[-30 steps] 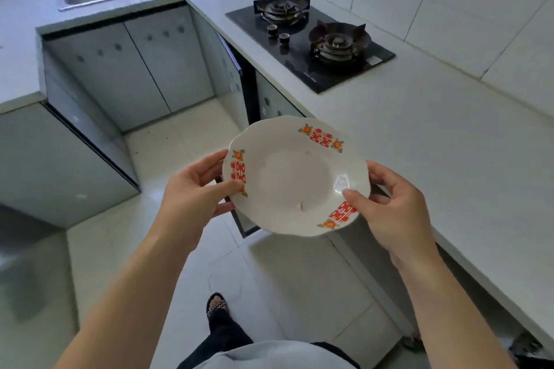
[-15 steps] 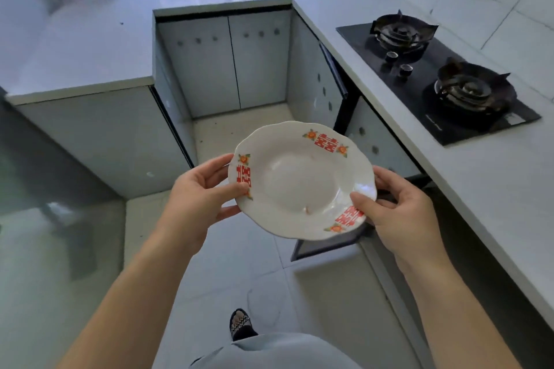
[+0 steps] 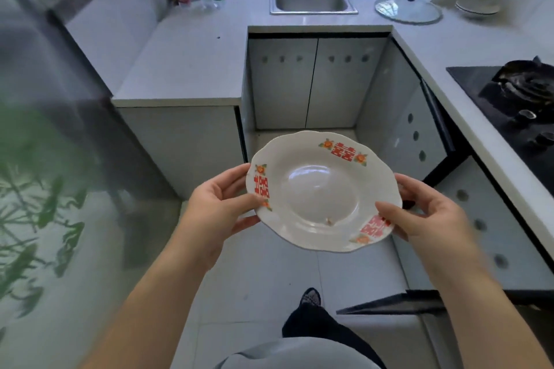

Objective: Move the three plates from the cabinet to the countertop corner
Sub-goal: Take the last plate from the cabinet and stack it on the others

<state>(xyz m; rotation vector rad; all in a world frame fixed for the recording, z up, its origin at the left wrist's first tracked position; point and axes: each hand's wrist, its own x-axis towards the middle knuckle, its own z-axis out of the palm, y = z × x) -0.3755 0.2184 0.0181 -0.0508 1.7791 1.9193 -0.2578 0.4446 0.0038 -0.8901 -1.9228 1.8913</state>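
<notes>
Both hands are on one white scallop-edged ceramic plate with red and orange motifs [image 3: 322, 192], carried face up over the tiled floor. The left hand [image 3: 217, 207] grips the plate's left rim, thumb on top, fingers underneath. The right hand [image 3: 428, 219] clamps the opposite rim the same way, thumb pressed near a red motif. Well beyond the hands lies the pale grey countertop [image 3: 192, 63], with a steel sink [image 3: 313, 1] further back. Far beyond the right hand, a glass lid [image 3: 407, 9] lies flat by a stack of white dishes [image 3: 476, 7].
</notes>
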